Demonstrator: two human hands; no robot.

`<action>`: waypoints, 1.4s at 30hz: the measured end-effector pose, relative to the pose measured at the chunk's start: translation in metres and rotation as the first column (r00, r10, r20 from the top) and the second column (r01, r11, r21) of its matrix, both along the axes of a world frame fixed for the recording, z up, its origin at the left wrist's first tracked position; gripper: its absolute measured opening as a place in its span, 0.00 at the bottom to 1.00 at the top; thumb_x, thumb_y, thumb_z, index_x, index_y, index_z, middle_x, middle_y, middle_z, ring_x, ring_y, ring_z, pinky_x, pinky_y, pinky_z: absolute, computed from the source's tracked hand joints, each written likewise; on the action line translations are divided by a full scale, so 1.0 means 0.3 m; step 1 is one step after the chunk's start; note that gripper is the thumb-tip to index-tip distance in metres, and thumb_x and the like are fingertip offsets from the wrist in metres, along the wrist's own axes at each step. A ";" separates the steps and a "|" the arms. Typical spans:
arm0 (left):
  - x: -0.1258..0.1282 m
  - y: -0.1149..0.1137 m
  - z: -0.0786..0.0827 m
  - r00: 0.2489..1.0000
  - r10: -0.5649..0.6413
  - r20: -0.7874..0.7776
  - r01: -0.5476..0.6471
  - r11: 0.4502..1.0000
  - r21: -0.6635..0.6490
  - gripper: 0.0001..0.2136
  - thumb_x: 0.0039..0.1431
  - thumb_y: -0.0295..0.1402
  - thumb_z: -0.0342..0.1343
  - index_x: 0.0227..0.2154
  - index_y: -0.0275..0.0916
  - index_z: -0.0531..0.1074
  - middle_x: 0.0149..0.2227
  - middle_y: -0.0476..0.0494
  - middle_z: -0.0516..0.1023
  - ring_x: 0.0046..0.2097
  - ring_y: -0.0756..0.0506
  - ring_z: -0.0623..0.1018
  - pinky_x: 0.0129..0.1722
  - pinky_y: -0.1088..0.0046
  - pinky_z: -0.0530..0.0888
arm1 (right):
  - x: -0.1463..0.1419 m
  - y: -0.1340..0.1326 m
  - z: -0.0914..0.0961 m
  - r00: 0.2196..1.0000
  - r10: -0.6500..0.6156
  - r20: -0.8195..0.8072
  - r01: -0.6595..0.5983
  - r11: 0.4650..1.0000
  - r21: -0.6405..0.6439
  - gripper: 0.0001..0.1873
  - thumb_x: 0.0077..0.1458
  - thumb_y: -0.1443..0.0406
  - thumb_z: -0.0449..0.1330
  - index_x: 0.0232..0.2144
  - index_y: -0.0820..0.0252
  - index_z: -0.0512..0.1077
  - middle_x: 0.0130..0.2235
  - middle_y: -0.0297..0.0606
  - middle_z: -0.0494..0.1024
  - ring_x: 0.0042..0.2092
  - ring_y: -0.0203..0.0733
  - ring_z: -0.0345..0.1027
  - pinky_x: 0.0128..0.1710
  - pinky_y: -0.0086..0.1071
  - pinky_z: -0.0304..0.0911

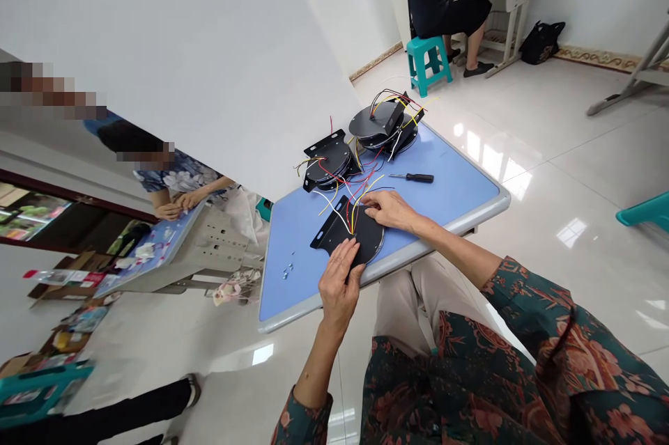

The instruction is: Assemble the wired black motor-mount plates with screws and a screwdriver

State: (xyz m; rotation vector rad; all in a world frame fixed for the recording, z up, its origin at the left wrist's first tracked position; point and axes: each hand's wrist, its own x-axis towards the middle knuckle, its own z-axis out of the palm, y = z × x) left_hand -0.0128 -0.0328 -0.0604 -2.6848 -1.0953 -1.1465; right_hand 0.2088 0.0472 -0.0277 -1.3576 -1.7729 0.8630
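A black round plate with a bracket and loose red, yellow and white wires (pixel 349 228) lies on the blue table (pixel 460 194) in front of me. My left hand (pixel 339 281) rests on the plate's near edge, fingers stretched flat. My right hand (pixel 389 209) lies on its far right side, fingers curled over the wires near the middle. Behind it sit a second black plate assembly (pixel 329 163) and a stack of similar ones (pixel 384 126). A black-handled screwdriver (pixel 412 177) lies to the right of them.
Small screws (pixel 287 268) lie on the table to the left. Another person sits at a second blue table (pixel 157 239) on the left. A third person sits on a teal stool (pixel 428 62) at a far desk. Boxes and clutter stand at lower left.
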 end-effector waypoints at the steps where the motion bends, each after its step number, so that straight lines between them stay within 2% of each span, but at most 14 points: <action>1: 0.000 0.000 0.001 1.000 -0.001 -0.004 0.001 1.000 0.002 0.19 0.69 0.30 0.55 0.61 0.42 0.71 0.59 0.37 0.77 0.62 0.40 0.75 0.64 0.52 0.72 | 0.001 0.000 0.001 1.000 -0.006 0.009 0.006 1.000 0.004 0.19 0.60 0.71 0.60 0.52 0.61 0.78 0.51 0.42 0.83 0.53 0.44 0.77 0.55 0.32 0.67; 6: 0.001 -0.005 0.002 0.998 -0.003 -0.063 0.005 1.000 0.031 0.19 0.71 0.30 0.52 0.62 0.44 0.71 0.60 0.38 0.76 0.63 0.40 0.74 0.65 0.51 0.71 | 0.006 -0.006 0.000 0.999 -0.008 0.051 0.006 0.999 0.037 0.18 0.60 0.69 0.60 0.52 0.58 0.79 0.47 0.38 0.84 0.49 0.43 0.77 0.52 0.32 0.67; 12: 0.004 -0.008 -0.006 0.994 -0.001 -0.107 0.010 0.997 0.079 0.20 0.70 0.30 0.52 0.63 0.44 0.69 0.61 0.37 0.75 0.65 0.39 0.73 0.65 0.49 0.71 | 0.012 -0.013 -0.006 0.998 0.008 0.064 -0.012 0.998 0.061 0.19 0.60 0.69 0.60 0.53 0.57 0.79 0.48 0.38 0.84 0.50 0.43 0.77 0.52 0.32 0.66; 23: 0.009 -0.005 -0.007 0.993 -0.036 -0.111 0.048 0.993 0.108 0.23 0.69 0.26 0.53 0.65 0.44 0.66 0.61 0.35 0.74 0.65 0.38 0.71 0.65 0.48 0.71 | 0.019 -0.037 0.010 0.999 0.015 0.044 -0.018 0.998 0.055 0.20 0.60 0.71 0.60 0.54 0.58 0.78 0.50 0.39 0.84 0.51 0.45 0.77 0.54 0.34 0.66; 29: 0.016 -0.011 -0.011 0.994 -0.023 -0.107 0.034 0.994 0.106 0.24 0.69 0.26 0.52 0.66 0.45 0.64 0.61 0.35 0.74 0.67 0.38 0.70 0.66 0.48 0.69 | 0.026 -0.037 -0.005 0.998 0.035 0.054 -0.040 0.994 0.098 0.20 0.61 0.71 0.59 0.54 0.58 0.78 0.52 0.41 0.83 0.52 0.46 0.76 0.55 0.35 0.66; 36: 0.024 -0.016 -0.007 0.994 -0.020 -0.107 0.033 0.992 0.120 0.23 0.69 0.25 0.51 0.66 0.42 0.64 0.61 0.33 0.74 0.67 0.38 0.68 0.65 0.47 0.71 | 0.029 -0.044 -0.002 0.995 0.014 0.094 -0.023 0.995 0.093 0.19 0.61 0.70 0.60 0.53 0.59 0.77 0.49 0.41 0.84 0.48 0.44 0.76 0.52 0.35 0.66; 42: 0.028 -0.022 0.001 0.995 -0.018 -0.095 0.026 0.996 0.084 0.24 0.69 0.24 0.50 0.66 0.42 0.63 0.62 0.33 0.73 0.68 0.38 0.67 0.65 0.45 0.69 | 0.027 -0.049 -0.008 0.994 -0.024 0.109 0.015 0.996 0.085 0.18 0.60 0.69 0.60 0.52 0.62 0.77 0.48 0.44 0.83 0.49 0.47 0.76 0.51 0.37 0.67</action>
